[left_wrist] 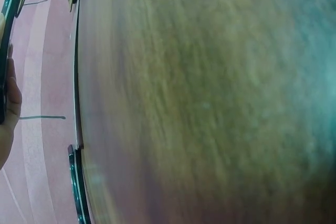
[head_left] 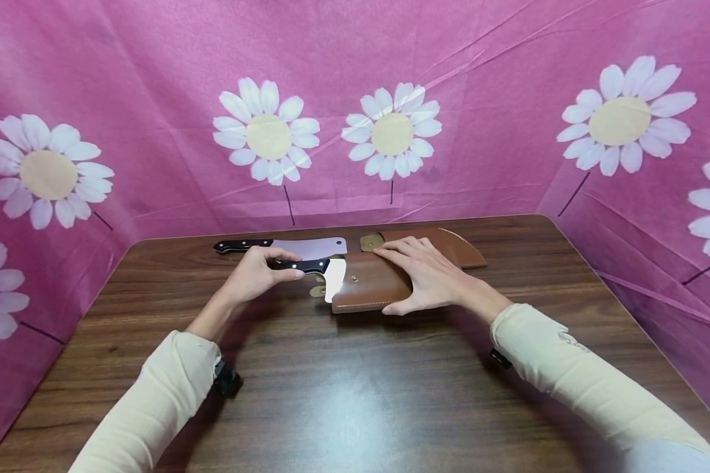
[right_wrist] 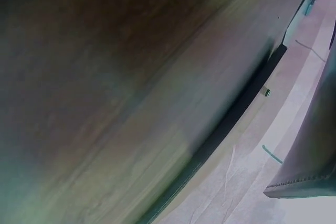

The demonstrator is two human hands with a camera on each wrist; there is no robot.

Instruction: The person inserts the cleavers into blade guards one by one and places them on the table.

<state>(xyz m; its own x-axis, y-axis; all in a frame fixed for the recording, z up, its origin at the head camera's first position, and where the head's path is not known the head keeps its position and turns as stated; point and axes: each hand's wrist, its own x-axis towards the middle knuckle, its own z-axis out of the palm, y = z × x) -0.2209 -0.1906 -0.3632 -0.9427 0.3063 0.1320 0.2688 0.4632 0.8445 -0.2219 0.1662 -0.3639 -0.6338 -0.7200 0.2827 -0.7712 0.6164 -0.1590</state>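
My left hand (head_left: 256, 274) pinches the black riveted handle of a cleaver (head_left: 334, 279) between thumb and fingers. Most of that cleaver's blade is hidden inside a brown leather sheath (head_left: 369, 284); only a bright strip by the handle shows. From the other side, my right hand (head_left: 428, 272) grips this sheath, thumb at its near edge and fingers over the top. In the right wrist view the held sheath (right_wrist: 310, 145) appears raised off the table. The left wrist view catches part of the left hand (left_wrist: 12, 98) on the dark handle at its edge.
Behind the hands, a second black-handled cleaver (head_left: 310, 247) lies flat near the table's back edge. A second brown sheath (head_left: 463, 249) lies at the back right, a brass-coloured snap flap (head_left: 371, 243) at its left end. Pink flowered cloth (head_left: 343, 59) hangs behind the wooden table (head_left: 307, 381).
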